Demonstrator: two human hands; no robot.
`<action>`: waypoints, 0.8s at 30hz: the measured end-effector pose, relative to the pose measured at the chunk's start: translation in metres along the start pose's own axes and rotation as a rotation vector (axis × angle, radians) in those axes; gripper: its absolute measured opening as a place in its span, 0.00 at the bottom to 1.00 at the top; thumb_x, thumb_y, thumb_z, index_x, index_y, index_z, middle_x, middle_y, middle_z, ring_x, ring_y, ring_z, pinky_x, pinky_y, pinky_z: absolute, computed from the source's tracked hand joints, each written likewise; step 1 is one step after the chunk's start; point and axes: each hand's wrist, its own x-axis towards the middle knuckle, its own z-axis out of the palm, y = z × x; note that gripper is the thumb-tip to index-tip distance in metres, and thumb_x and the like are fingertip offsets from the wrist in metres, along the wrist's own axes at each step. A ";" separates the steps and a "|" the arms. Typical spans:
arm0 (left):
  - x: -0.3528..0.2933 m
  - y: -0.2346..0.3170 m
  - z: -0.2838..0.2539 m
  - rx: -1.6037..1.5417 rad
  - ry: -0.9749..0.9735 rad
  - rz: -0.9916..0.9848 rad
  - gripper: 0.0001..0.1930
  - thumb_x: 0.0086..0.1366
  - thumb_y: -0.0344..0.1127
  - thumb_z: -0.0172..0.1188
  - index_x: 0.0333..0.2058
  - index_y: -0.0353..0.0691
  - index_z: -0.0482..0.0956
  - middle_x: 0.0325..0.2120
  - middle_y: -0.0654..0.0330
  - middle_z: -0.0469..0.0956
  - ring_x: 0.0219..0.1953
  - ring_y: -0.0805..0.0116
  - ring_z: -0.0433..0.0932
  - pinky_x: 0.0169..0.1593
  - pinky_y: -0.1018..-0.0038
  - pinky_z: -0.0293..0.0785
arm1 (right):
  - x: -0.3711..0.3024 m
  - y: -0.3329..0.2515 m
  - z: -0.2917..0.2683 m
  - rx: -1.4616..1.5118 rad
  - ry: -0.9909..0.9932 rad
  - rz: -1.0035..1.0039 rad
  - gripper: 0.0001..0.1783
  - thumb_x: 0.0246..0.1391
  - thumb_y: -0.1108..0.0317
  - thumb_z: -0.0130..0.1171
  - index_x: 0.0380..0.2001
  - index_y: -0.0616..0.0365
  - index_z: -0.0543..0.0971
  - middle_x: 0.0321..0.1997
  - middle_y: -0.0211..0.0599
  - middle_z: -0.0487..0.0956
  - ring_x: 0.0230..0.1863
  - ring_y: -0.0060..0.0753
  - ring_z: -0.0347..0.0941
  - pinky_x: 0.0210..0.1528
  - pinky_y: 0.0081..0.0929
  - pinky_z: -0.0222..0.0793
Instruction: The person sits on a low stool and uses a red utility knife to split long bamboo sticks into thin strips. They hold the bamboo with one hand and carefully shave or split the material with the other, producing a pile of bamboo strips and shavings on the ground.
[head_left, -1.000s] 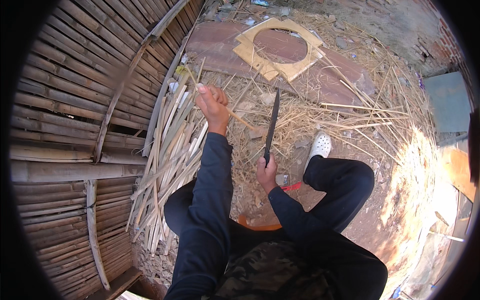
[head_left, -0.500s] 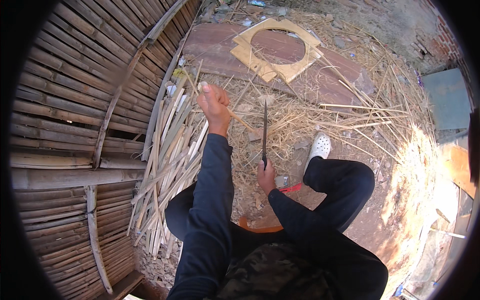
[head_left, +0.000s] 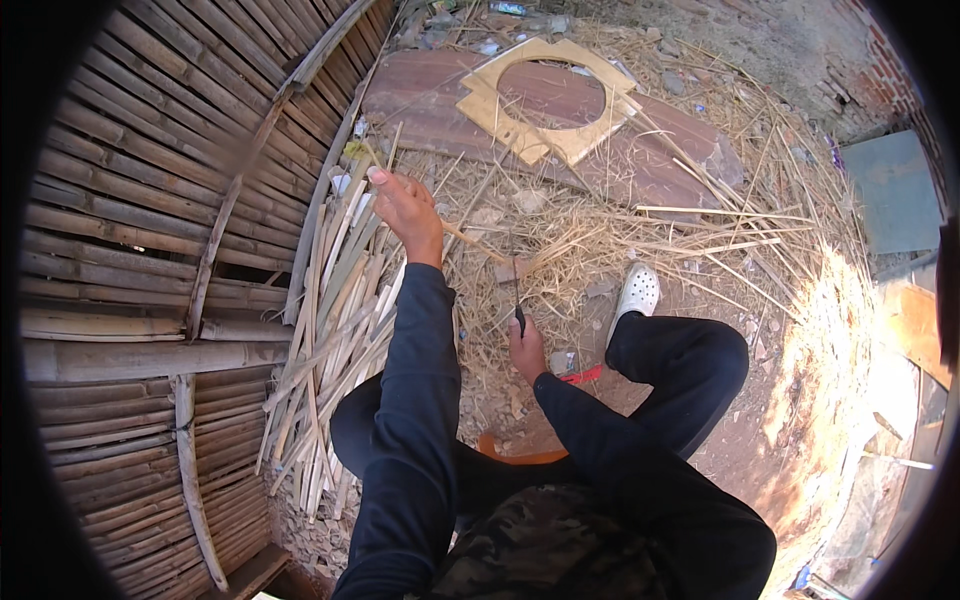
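Note:
My left hand [head_left: 408,212] is closed around a thin bamboo strip [head_left: 468,239]. One end of the strip pokes out past the thumb, and the other slants down to the right over the shavings. In my right hand [head_left: 527,352] is the dark handle of a long, thin-bladed knife [head_left: 517,290]. Its blade points away from me, seen nearly edge-on, beside the lower end of the strip. To the left of my left arm lies a thick pile of split bamboo strips [head_left: 335,330].
A bamboo-slat wall [head_left: 150,210] rises on the left. Ahead, a yellow board with a round hole [head_left: 480,105] rests on a brown panel [head_left: 410,95]. Shavings [head_left: 590,240] litter the ground. A red object [head_left: 583,375] lies by my right wrist, near my white clog [head_left: 640,290].
My left hand has shifted left and slightly nearer, turning with the strip. The knife in my right hand has moved a little left, and its blade has turned to look thinner and shorter.

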 end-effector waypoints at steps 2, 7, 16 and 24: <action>-0.006 0.001 0.008 0.198 0.224 0.132 0.33 0.70 0.61 0.37 0.14 0.42 0.48 0.11 0.67 0.49 0.15 0.74 0.49 0.21 0.70 0.47 | 0.001 -0.001 0.007 -0.044 -0.039 -0.051 0.19 0.64 0.55 0.47 0.33 0.63 0.72 0.20 0.46 0.73 0.23 0.42 0.73 0.27 0.36 0.65; -0.005 -0.004 0.011 0.296 0.355 0.248 0.32 0.72 0.58 0.36 0.14 0.40 0.47 0.11 0.67 0.47 0.17 0.72 0.47 0.23 0.67 0.47 | -0.003 -0.064 0.019 -0.019 -0.150 -0.021 0.18 0.63 0.56 0.48 0.33 0.64 0.72 0.22 0.51 0.75 0.26 0.51 0.75 0.29 0.39 0.67; -0.003 -0.010 0.024 0.384 0.375 0.255 0.34 0.71 0.57 0.39 0.12 0.39 0.49 0.09 0.66 0.49 0.16 0.72 0.47 0.22 0.66 0.46 | -0.003 0.028 0.021 -0.135 -0.142 0.282 0.20 0.62 0.55 0.48 0.40 0.65 0.74 0.32 0.60 0.78 0.38 0.64 0.74 0.40 0.46 0.68; 0.014 -0.007 0.043 0.441 0.392 0.243 0.36 0.70 0.58 0.42 0.12 0.32 0.59 0.09 0.63 0.53 0.15 0.69 0.52 0.22 0.65 0.52 | 0.008 0.037 0.034 -0.045 -0.077 0.332 0.22 0.62 0.54 0.46 0.32 0.66 0.75 0.25 0.54 0.76 0.31 0.59 0.74 0.34 0.43 0.67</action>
